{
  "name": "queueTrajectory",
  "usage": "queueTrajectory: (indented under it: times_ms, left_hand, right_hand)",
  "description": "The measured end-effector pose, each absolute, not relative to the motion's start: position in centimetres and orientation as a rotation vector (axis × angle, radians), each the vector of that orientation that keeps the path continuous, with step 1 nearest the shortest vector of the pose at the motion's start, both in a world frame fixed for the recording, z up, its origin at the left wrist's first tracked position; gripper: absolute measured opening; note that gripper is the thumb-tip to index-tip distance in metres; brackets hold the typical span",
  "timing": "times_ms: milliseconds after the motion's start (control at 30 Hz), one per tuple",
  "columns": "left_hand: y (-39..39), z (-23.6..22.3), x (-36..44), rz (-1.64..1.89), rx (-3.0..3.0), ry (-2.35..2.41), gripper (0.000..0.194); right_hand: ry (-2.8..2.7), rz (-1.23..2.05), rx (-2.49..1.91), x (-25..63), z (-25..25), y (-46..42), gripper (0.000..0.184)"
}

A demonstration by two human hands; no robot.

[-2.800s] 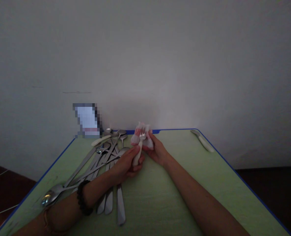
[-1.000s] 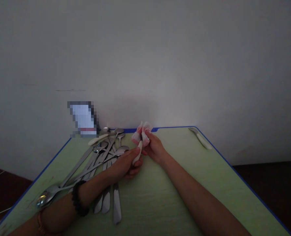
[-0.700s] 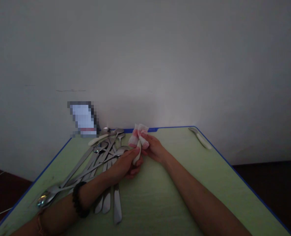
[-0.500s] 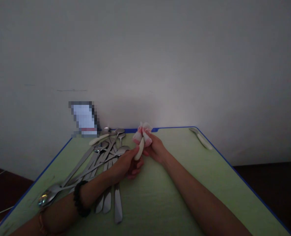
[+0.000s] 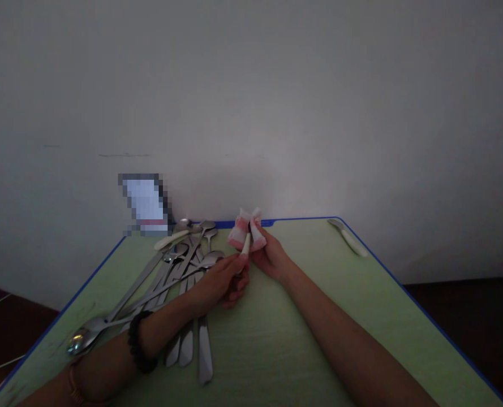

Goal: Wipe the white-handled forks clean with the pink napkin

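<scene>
My left hand [image 5: 221, 280] pinches the end of a white-handled fork [image 5: 245, 245] over the green table [image 5: 276, 339]. My right hand [image 5: 270, 254] is closed on a crumpled white and pink cloth [image 5: 246, 234] wrapped round the fork's upper part, so the tines are hidden. Both hands meet near the table's far middle edge. A black bead bracelet [image 5: 137, 347] sits on my left wrist.
A pile of several steel spoons and knives [image 5: 175, 277] lies to the left of my hands, handles reaching toward me. One white-handled piece of cutlery [image 5: 348, 237] lies alone at the far right corner. A blurred-out object [image 5: 146, 204] stands against the wall, far left.
The cloth slid down over the fork's tines, which showed 2.8 s ago. My left hand shifted from a full grip on the handle to a fingertip pinch at its end.
</scene>
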State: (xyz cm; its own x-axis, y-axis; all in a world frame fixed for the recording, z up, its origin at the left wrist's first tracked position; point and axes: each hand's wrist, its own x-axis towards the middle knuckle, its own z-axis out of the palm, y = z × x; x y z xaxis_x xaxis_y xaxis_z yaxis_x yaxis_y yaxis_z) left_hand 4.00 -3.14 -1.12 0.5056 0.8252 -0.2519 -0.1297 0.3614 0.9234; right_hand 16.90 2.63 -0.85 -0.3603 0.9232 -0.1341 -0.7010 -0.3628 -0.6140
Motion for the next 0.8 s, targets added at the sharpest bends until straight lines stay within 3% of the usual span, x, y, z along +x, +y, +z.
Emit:
queueTrajectory:
  times_ms: [433, 800]
  left_hand:
    - [-2.97, -1.61, 3.92, 0.732, 1.034, 0.811, 0.04]
    - [-3.24, -0.93, 3.93, 0.68, 1.13, 0.836, 0.037]
  right_hand:
    - [-0.85, 1.911, -0.627, 16.95, -1.7, 2.55, 0.037]
    - [-0.68, 1.942, -0.615, 16.98, -1.22, 2.6, 0.019]
